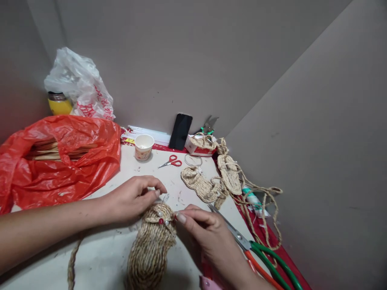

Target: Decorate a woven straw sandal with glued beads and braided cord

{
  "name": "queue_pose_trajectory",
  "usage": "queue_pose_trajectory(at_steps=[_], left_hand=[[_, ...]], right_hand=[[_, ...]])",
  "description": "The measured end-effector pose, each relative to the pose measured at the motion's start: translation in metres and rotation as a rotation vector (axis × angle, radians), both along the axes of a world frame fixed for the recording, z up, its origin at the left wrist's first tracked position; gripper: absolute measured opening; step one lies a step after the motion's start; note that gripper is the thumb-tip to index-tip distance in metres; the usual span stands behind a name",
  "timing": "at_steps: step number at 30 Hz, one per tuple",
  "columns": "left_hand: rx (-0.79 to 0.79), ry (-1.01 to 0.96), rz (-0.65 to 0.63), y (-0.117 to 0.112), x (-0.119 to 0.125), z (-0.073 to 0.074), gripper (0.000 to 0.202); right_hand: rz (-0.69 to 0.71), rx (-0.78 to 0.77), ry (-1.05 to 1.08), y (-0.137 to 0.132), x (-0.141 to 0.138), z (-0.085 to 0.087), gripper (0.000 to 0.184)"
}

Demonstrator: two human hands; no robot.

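Observation:
A braided straw slipper sole (148, 255) with a strap across its far end lies in front of me. White pearl beads and one red bead (161, 221) sit on that strap. My right hand (208, 229) is closed at the slipper's right edge, thumb and forefinger pinching a small red bead (175, 216), partly covered by the fingertips. Just beyond the slipper's far left edge, my left hand (134, 197) has bent fingers, with thumb and forefinger tips slightly apart. I see nothing between them. Any thread is too fine to make out.
Large scissors (242, 239) with green and orange handles lie beside my right hand. Farther off are a paper cup (144, 148), small red scissors (171, 161), a phone (180, 131) and another straw slipper (199, 185). A red plastic bag (90, 137) stands left; loose braided cord (279, 225) hangs right.

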State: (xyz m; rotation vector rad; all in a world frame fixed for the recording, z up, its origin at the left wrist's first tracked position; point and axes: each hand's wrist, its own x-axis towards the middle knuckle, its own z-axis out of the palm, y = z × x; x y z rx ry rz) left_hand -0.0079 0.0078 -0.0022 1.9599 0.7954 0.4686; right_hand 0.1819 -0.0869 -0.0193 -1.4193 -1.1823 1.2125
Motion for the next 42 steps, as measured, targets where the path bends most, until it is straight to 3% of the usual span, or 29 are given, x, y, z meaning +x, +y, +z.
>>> queue_pose_trajectory(at_steps=[3,7,12,20,32,42], left_hand=[[-0.011,0.017,-0.032,0.001,0.003,-0.003,0.022],[-0.006,0.066,0.066,-0.004,0.004,-0.007,0.014],[-0.198,0.125,0.133,-0.002,0.0,-0.005,0.013],[-0.488,0.237,-0.158,0.004,-0.008,-0.004,0.033],[-0.649,0.184,-0.213,0.004,-0.009,-0.013,0.031],[-0.655,0.165,-0.224,0.004,-0.01,-0.015,0.033]], right_hand=[[0.027,0.043,-0.065,0.002,-0.005,-0.002,0.024],[0.044,0.08,-0.141,0.0,-0.006,-0.01,0.02],[0.091,0.189,-0.296,0.0,-0.005,-0.015,0.017],[0.141,0.387,-0.474,-0.002,-0.007,-0.01,0.018],[0.224,0.575,-0.669,-0.003,-0.005,-0.018,0.026],[0.281,0.528,-0.878,-0.008,-0.002,-0.022,0.025]])
